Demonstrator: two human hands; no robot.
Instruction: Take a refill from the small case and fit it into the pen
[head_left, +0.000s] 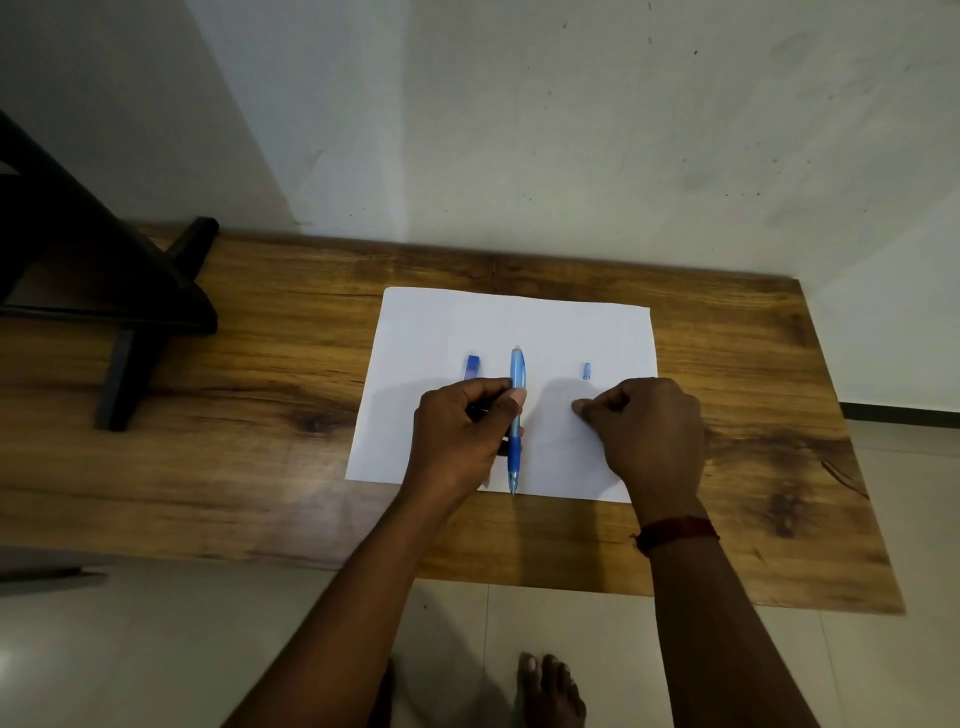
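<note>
Right now the left hand (457, 431) has its grip closed around a translucent light-blue plastic pen (517, 415), thumb pressed against the barrel and the fingers curled behind it. That pen runs lengthwise away from the person, its clicker end pointing toward the wall and its tip just over the near edge of a white sheet of paper (441, 322). A darker blue rubber sleeve on the pen shows just below the thumb. The right hand (647, 431) sits beside it on the sheet, fingers curled in with thumb and forefinger tips pinched together; whether anything is held between them, I cannot tell. A red thread bracelet (675, 532) circles that wrist. Just beyond the right hand lies a small pale-blue plastic cap (586, 371), apart from the fingers. Left of the pen, near the left knuckles, rests a small dark-blue clip piece (471, 367). All of it sits on a brown wood-grain tabletop (260, 364), with a black wooden stand (119, 291) at its left end
</note>
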